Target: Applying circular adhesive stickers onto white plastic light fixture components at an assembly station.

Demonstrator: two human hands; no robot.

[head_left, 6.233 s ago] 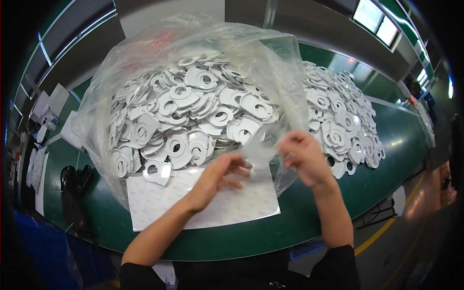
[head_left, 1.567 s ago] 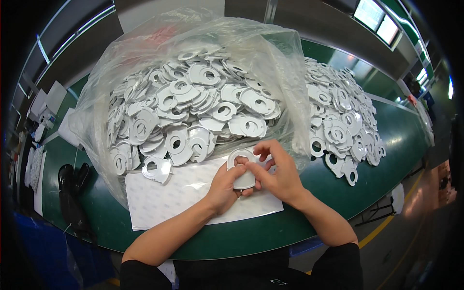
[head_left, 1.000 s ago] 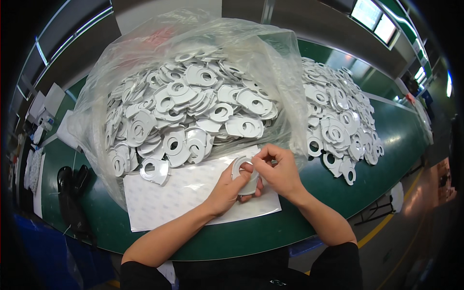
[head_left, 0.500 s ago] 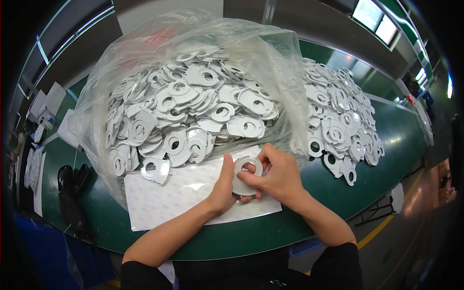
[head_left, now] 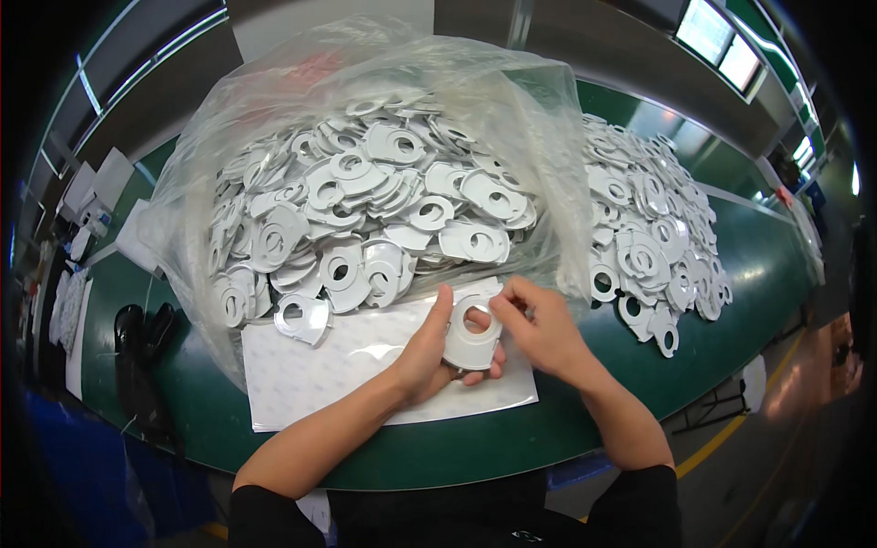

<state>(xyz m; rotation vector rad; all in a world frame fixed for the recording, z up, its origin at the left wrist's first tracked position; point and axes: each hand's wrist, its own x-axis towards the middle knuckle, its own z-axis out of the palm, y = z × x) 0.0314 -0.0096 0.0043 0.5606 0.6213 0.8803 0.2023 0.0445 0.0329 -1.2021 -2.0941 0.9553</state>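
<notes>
A light grey, flat plastic part [head_left: 471,352] with a round hole and a rounded lower end lies in my left hand [head_left: 422,363]. The left thumb rests along its left edge, while the other fingers support it from behind; one fingertip shows through the hole. My right hand [head_left: 548,336] is closed at the upper right edge of the same part, thumb and forefinger pinched together there. Whatever else may be between those fingertips is too small to make out. Beneath both hands is a white sheet [head_left: 315,388] with a glossy surface.
Beyond the sheet, a large clear plastic bag [head_left: 187,192] lies opened around a heap of similar grey parts [head_left: 352,201]. Another pile of parts [head_left: 644,247] sits to the right on the green table [head_left: 767,247]. A black object [head_left: 137,374] lies at the left.
My right thumb has moved off the front of the plastic part to its upper right edge. More of the part's face now shows. My left hand keeps holding it.
</notes>
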